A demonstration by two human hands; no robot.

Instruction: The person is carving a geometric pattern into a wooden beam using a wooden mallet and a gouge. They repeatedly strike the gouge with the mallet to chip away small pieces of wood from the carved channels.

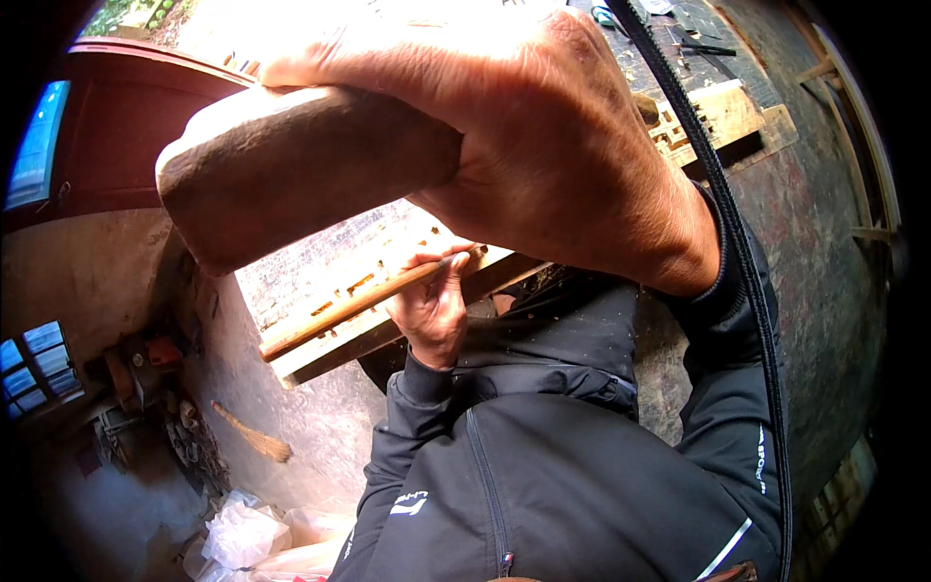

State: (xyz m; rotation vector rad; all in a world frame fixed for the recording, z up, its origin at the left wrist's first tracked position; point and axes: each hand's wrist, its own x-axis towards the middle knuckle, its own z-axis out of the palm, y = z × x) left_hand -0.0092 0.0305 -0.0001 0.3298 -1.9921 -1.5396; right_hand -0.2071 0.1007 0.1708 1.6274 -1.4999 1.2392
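Close to the camera, my right hand [543, 136] is raised and closed around a thick brown wooden block [301, 175] with rounded edges. Its fingers wrap over the far side and are partly washed out by glare. Below and beyond it, my left hand [434, 315] is closed around a long, narrow wooden strip [339, 312], with the thumb on the near side and fingers on the far side. The strip lies along the near edge of a bright workbench [310, 274] scattered with wood chips. Whether anything else is inside the left hand is hidden.
A light notched timber [722, 112] lies at the right of the bench, with dark tools [708, 48] behind it. A black cord [722, 184] hangs across the right side. On the floor at left are a straw broom [254, 435] and white plastic bags [242, 533].
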